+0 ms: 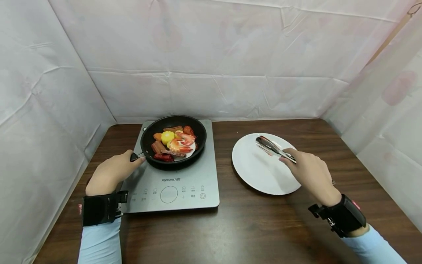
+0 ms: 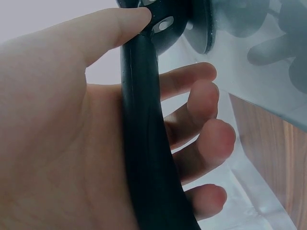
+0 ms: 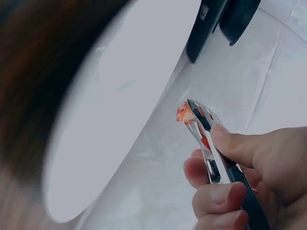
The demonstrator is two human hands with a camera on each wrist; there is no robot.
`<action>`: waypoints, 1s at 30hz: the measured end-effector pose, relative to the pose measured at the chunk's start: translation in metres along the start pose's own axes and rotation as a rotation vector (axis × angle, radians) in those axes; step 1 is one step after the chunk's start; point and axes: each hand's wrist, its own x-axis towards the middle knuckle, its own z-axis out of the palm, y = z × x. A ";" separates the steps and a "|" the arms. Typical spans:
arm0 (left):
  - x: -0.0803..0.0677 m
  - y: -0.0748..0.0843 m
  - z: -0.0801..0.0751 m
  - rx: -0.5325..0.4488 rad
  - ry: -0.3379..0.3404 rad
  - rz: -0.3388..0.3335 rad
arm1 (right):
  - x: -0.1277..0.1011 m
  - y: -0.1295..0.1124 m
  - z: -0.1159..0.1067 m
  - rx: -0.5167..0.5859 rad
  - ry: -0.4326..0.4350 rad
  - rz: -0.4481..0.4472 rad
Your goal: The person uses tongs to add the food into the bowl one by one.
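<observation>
The black frying pan's handle (image 2: 144, 143) sits gripped in my left hand (image 1: 112, 172); my right hand (image 1: 311, 172) clasps shiny metal tongs (image 1: 273, 148) over the round white plate (image 1: 254, 172).

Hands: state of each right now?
Left hand: holding the pan handle, fingers curled round it.
Right hand: gripping the tongs above the white plate, tips squeezed together.

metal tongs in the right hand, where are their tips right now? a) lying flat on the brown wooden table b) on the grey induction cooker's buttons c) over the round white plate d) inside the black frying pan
c: the right hand grips the shiny metal tongs with their tips above the round white plate, well apart from the black frying pan of food.
</observation>
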 end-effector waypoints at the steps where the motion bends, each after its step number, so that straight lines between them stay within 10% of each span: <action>1: 0.000 0.000 0.000 -0.002 0.001 -0.003 | 0.003 -0.004 0.000 0.004 0.003 -0.007; 30: 0.001 -0.002 0.002 0.000 0.011 0.002 | 0.096 -0.150 0.035 0.251 0.065 -0.224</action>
